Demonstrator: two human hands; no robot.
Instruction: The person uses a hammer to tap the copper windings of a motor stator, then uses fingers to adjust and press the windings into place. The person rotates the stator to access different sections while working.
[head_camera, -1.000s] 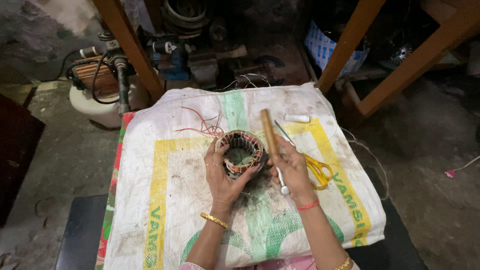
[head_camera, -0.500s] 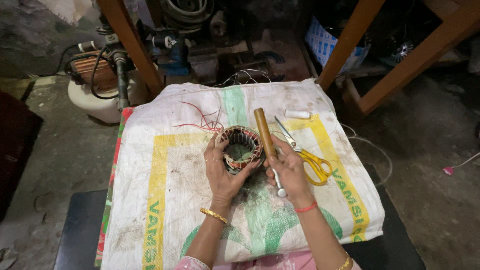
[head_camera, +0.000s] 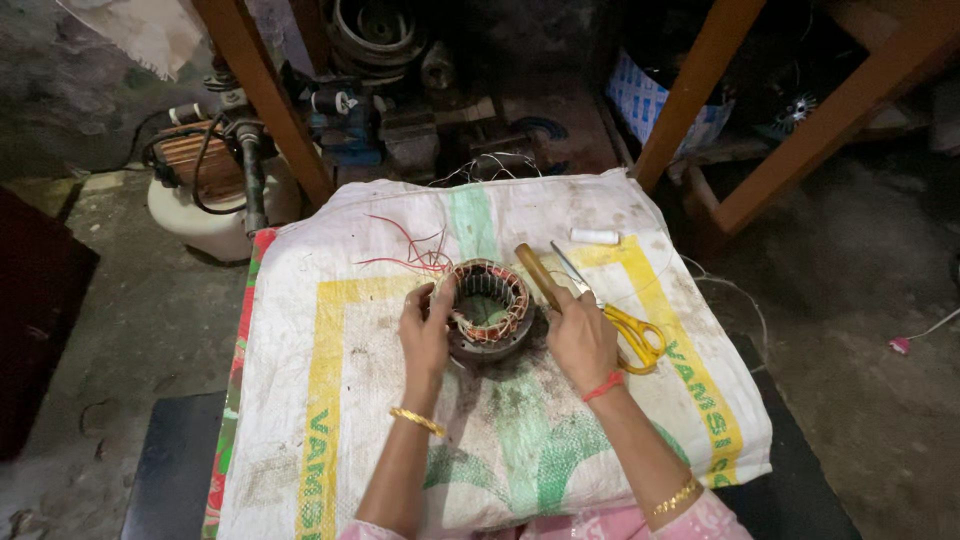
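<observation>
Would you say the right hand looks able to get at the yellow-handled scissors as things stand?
Probably yes. The scissors lie flat on the sack just beside the right hand, with nothing lying over them. That hand, though, holds a wooden-handled tool, so it would likely need to put it down first.

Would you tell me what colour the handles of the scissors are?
Yellow; the scissors lie beside the right hand, clearest in the head view.
</observation>
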